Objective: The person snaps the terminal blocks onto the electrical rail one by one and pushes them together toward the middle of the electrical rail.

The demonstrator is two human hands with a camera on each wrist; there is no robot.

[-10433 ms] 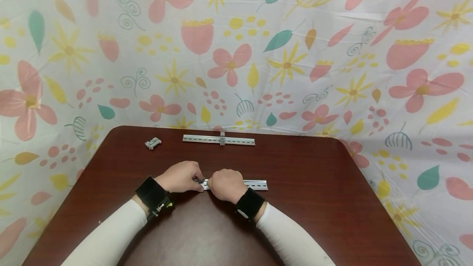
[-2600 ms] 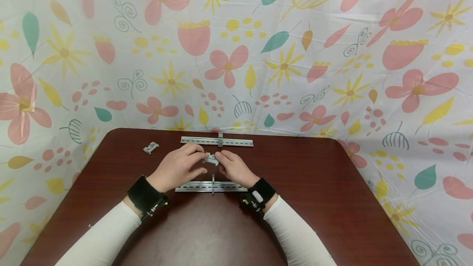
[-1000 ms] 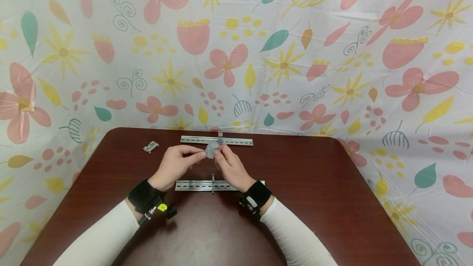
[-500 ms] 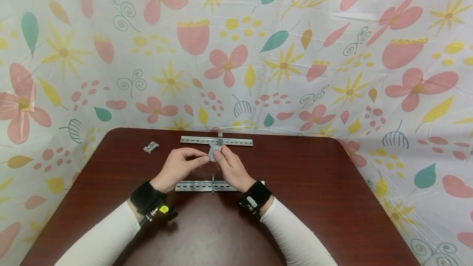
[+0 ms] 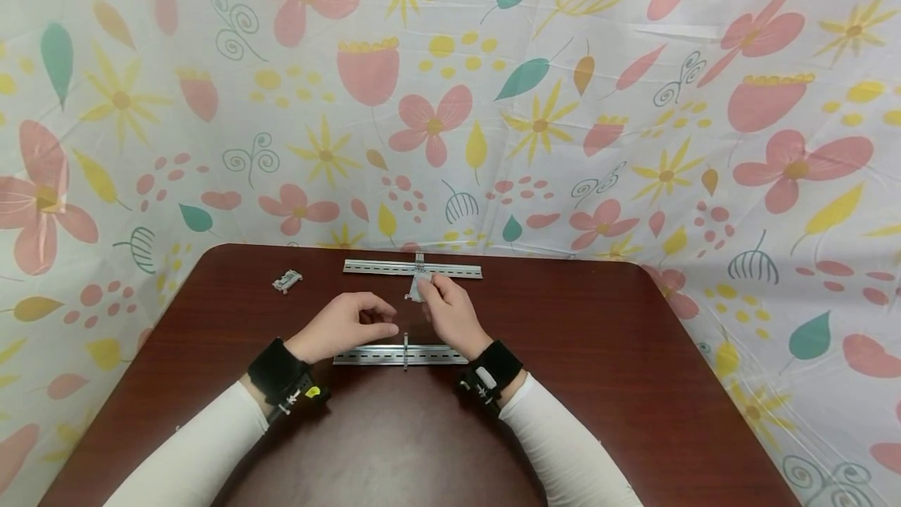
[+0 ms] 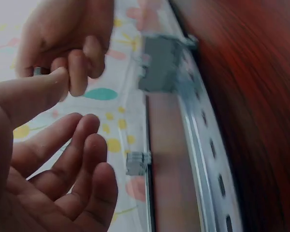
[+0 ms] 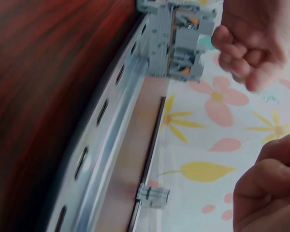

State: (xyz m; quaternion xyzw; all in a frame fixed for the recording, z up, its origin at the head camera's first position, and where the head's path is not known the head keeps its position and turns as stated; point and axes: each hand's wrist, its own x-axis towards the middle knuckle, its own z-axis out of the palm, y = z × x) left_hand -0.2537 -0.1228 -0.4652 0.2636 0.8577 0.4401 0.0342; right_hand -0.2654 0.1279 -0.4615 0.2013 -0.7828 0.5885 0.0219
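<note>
My right hand (image 5: 454, 315) pinches a grey terminal block (image 5: 415, 289) between thumb and fingers, above the table between two metal rails. My left hand (image 5: 348, 325) is apart from that block, its fingers loosely bent with nothing between them, just beyond the near rail's left part. The near DIN rail (image 5: 373, 355) is slotted and carries one upright terminal block (image 5: 405, 350) about its middle. In the left wrist view this mounted block (image 6: 159, 63) shows a flat grey side; in the right wrist view the mounted block (image 7: 179, 43) shows orange parts. Fingers hide most of the held block.
A second DIN rail (image 5: 457, 271) lies at the back of the table (image 5: 598, 350), with a small group of blocks (image 5: 420, 263) clipped on it. Another loose terminal block (image 5: 287, 281) lies at the back left. A floral cloth (image 5: 549, 139) hangs behind the table.
Both hands held the loose block half a second ago. Now the left hand has let go and moved nearer, while the right keeps the block. Since the oldest frame, a block has appeared on the near rail.
</note>
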